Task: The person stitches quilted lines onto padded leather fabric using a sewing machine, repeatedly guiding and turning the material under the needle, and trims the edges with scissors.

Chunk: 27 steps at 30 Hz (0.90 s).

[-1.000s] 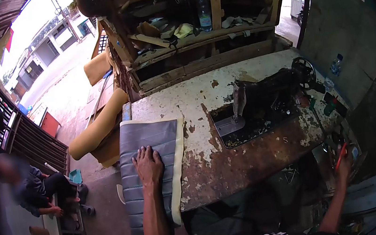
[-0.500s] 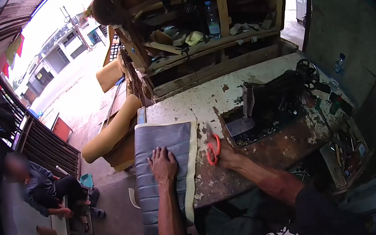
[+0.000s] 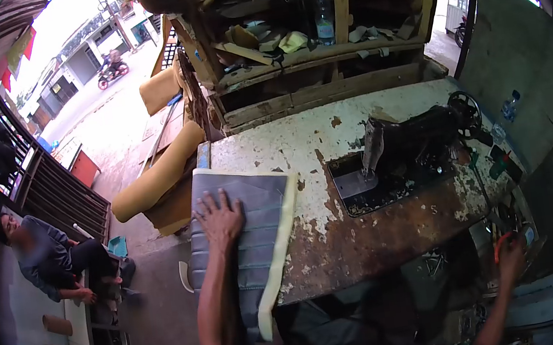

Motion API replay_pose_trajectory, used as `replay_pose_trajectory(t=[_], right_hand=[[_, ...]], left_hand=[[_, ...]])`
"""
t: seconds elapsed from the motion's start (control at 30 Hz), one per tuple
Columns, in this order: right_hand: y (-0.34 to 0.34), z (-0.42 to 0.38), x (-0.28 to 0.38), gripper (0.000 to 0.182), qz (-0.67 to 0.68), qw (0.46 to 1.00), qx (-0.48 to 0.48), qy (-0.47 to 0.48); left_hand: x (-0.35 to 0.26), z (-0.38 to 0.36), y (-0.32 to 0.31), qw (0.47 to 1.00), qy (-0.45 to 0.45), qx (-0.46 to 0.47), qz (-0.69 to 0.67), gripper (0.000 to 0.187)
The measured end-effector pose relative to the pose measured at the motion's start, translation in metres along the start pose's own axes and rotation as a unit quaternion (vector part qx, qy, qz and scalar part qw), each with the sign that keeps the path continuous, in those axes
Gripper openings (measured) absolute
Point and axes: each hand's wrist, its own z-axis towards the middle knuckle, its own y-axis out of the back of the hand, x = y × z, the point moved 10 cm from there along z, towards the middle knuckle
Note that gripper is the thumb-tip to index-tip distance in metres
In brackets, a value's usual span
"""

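Observation:
My left hand [image 3: 220, 220] lies with fingers spread on a grey upholstery panel [image 3: 257, 238] that has stitched lines and a pale foam edge. The panel rests on the worn table [image 3: 343, 254] and hangs over its near edge. At the far right, my right hand [image 3: 513, 258] is closed on scissors [image 3: 501, 247] with orange-red handles. It is above an open drawer [image 3: 524, 209] of small tools at the table's right end; the blades are hard to make out. A black sewing machine [image 3: 405, 145] stands on the table between my hands.
A wooden shelf [image 3: 282, 107] with scraps and a water bottle [image 3: 324, 23] stands behind the table. Tan foam rolls [image 3: 165, 176] lean at its left. A person [image 3: 57, 257] sits at the left. Another bottle [image 3: 511, 105] lies by the right-hand wall.
My right hand has carried the scissors from beside the panel to the drawer at the right. My left hand has shifted up the panel, its fingers wider apart. A motorbike now shows on the street.

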Motion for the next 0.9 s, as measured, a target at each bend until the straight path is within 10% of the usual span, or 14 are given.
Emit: replay_pose_trajectory(t=[0.2, 0.3, 0.47, 0.53, 0.7, 0.9], right_hand=[[-0.062, 0.057, -0.116, 0.041, -0.154, 0.969, 0.181, -0.069], [-0.009, 0.062, 0.034, 0.041, 0.083, 0.994, 0.075, 0.006], [-0.036, -0.032, 0.28, 0.044, 0.452, 0.792, 0.41, 0.013], [-0.029, -0.071, 0.349, 0.053, 0.426, 0.797, 0.415, 0.106], [-0.029, -0.114, 0.43, 0.054, 0.358, 0.815, 0.404, 0.212], [-0.048, -0.127, 0.428, 0.069, 0.397, 0.798, 0.424, 0.161]], left_hand=[[-0.098, -0.129, 0.012, 0.964, -0.259, 0.059, -0.004, 0.067], [-0.134, -0.228, 0.011, 0.913, -0.401, 0.081, 0.008, 0.069], [-0.162, -0.314, 0.044, 0.852, -0.497, 0.149, -0.071, 0.059], [-0.145, -0.272, 0.058, 0.832, -0.413, 0.194, -0.315, 0.045], [-0.081, -0.105, 0.075, 0.933, -0.278, -0.088, -0.211, 0.036], [-0.046, -0.075, -0.001, 0.982, -0.167, 0.077, -0.029, 0.068]])
